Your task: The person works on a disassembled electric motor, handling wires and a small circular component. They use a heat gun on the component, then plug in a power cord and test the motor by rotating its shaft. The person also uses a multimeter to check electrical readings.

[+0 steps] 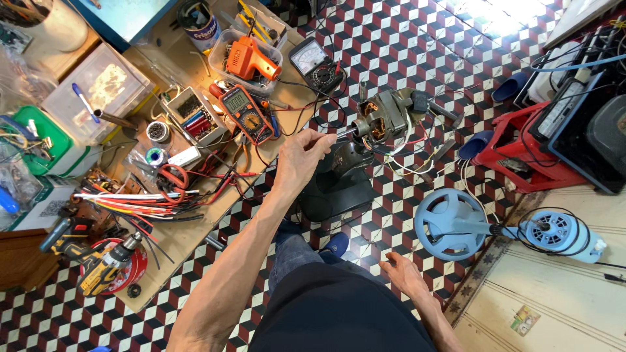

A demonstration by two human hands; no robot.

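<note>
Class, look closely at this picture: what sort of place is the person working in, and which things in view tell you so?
Probably a small electrical repair workshop. A bare fan motor stands before the left hand, multimeters and loose wires lie on a board, and a cordless drill rests nearby.

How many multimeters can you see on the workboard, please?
2: an orange-edged digital multimeter lying mid-board beside a parts box, and a black analog multimeter at the board's far edge. Clutter may hide others.
</note>
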